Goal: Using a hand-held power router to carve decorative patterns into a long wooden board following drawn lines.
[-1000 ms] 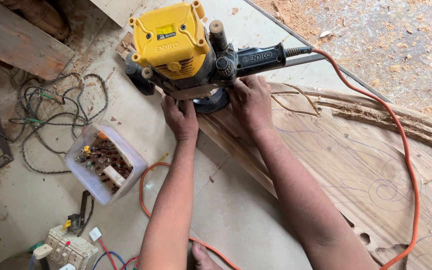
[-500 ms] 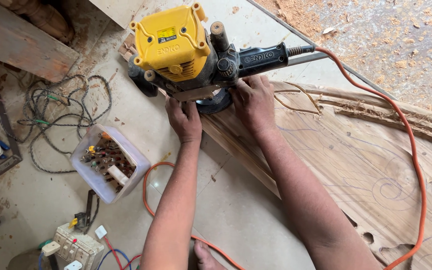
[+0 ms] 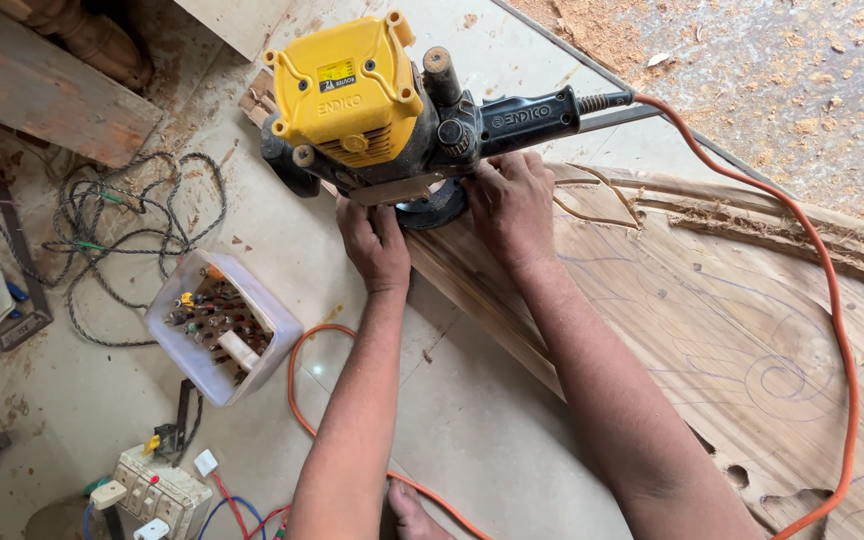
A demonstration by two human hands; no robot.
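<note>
- Little has shifted since the earlier frames: both hands sit at the router base as before, and the tub and wire tangle lie a touch further toward 3 o'clock in view.
- At 9 o'clock a tangle of dark wire (image 3: 122,235) lies loose on the tiled floor (image 3: 472,420).
- Just toward 4 o'clock from it stands a clear tub (image 3: 220,335) of small bits and screws.
- At 7 o'clock a white socket box (image 3: 157,493) sits with red and blue leads running off it.
- An orange cord (image 3: 297,400) loops on the floor beside the tub, passing under the left forearm.
- The left hand (image 3: 377,240) rests palm down at the router's base, fingers curled under the body; its grip is pressed against the base, though how far the fingers close is hidden.
- The router (image 3: 382,115), yellow-capped with a black handle pointing to 3 o'clock, stands at 12 o'clock on the near edge of the panel.
- The right hand (image 3: 512,205) lies just at 3 o'clock of the left, fingers tucked beneath the black handle and touching the base; grip pressed together there.
- The panel (image 3: 712,330), pale wood with pencilled scrolls and a carved border, spreads from centre to 4 o'clock.
- A second stretch of orange cord runs from the handle down along the panel at 3 o'clock.
- Sawdust (image 3: 752,80) covers the ground at 1 o'clock.
</note>
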